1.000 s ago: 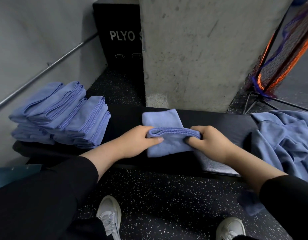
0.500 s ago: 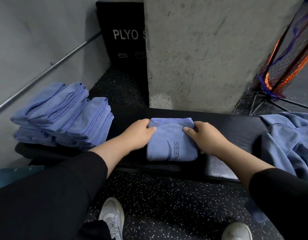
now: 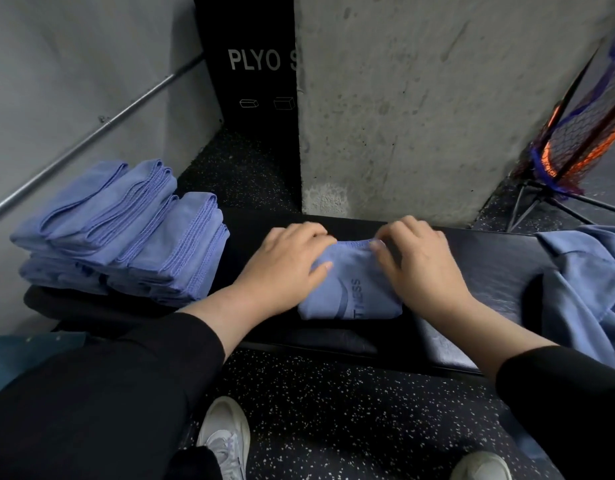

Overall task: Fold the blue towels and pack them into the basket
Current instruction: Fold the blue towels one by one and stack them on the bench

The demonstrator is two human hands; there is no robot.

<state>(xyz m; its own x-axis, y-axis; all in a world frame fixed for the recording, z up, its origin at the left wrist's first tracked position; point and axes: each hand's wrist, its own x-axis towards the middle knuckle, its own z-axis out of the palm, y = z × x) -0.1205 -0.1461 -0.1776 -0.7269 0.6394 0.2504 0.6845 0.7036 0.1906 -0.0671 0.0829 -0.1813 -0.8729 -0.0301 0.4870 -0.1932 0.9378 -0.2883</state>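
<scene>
Both hands (image 3: 288, 268) now atop folded towel (image 3: 351, 289), logo seemingly sideways.

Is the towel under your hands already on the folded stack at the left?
No, the folded towel lies alone on the black bench under both hands, apart from the folded stack.

Both hands (image 3: 285, 268) have slid onto the folded towel (image 3: 351, 289), apparently pressing it flat.

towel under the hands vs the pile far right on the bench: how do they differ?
The folded towel is a compact square; the loose towels lie crumpled. Both hands, left hand and right hand, rest on the folded towel; nothing touches the loose towels. Both are blue, on the bench.
</scene>
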